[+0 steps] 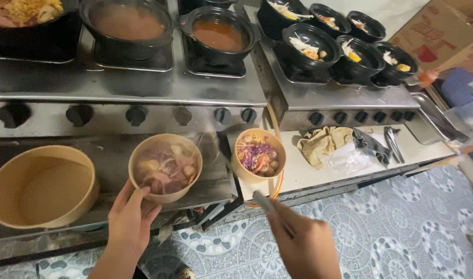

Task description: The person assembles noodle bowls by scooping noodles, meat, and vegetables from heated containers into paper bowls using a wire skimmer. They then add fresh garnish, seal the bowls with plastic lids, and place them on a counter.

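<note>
My left hand (129,219) grips the near side of a tan paper bowl (165,168) filled with broth, noodles and sliced meat, standing on the steel shelf below the stove knobs. My right hand (303,243) is closed around a thin metal utensil (265,202) whose tip points up toward a second tan paper bowl (258,156) holding purple cabbage, shredded vegetables and meatballs. An empty, larger tan paper bowl (40,186) sits to the left of my left hand.
The steel stove (143,88) carries black pots of brown broth (127,23) and red broth (219,35). Several black bowls with raw ingredients (345,41) stand on the right burner unit. Rags (324,142), tongs (393,142) and a plastic bag lie on the white ledge. Patterned floor tiles lie below.
</note>
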